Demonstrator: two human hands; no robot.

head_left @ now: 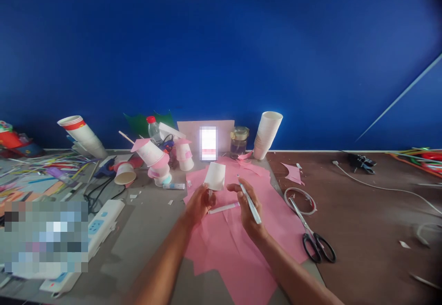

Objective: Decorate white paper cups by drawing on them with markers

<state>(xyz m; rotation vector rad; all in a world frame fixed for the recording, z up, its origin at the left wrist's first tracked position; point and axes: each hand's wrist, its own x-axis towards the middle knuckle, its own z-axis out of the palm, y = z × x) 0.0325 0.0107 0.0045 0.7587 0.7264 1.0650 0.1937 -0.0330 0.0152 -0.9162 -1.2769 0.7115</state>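
Observation:
My left hand (199,202) is closed on a white paper cup (215,176), holding it upside down above the pink paper sheets (238,245). My right hand (250,208) grips a white pen (249,200), its tip pointing up toward the cup. A second white pen or its cap (223,208) lies on the pink paper between my hands.
Black-handled scissors (312,231) and a tape ring (299,200) lie right of the paper. A stack of white cups (266,135), a jar (239,140), a lit phone (208,143), pink-trimmed cups (156,160) and a glue stick (174,186) stand behind. A power strip (100,222) lies left.

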